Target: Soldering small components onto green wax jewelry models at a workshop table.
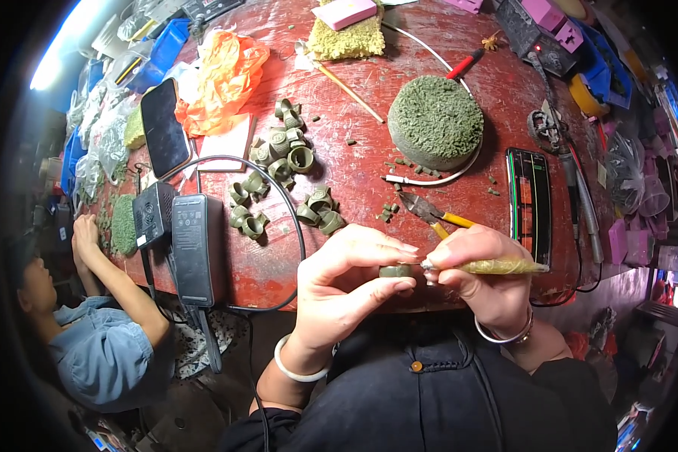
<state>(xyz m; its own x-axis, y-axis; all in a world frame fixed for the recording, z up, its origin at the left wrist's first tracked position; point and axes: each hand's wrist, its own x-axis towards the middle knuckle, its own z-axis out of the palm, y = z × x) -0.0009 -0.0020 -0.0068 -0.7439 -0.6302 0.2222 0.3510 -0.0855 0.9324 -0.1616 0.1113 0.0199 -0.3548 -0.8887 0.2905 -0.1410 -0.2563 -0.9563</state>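
Between thumb and fingers, my left hand (354, 275) pinches a dark green ring (394, 270) just over the table's near edge. My right hand (490, 275) grips a thin pen-like tool with a yellowish, tapering handle (505, 267). Its silvery front end points at the ring; whether the tip touches it I cannot tell. Beyond my hands lie pliers with yellow handles (427, 211), beside several small green wax-like bits (388, 213). More dark green rings (301, 159) lie in loose clusters to the left of them.
A round green block (437, 120) with a crumbly top stands ahead, a white cable curling around it. A lit phone (529, 203) lies right, a dark phone (166, 128) left. A black power adapter (196, 248) sits near a co-worker (102, 339) at the left.
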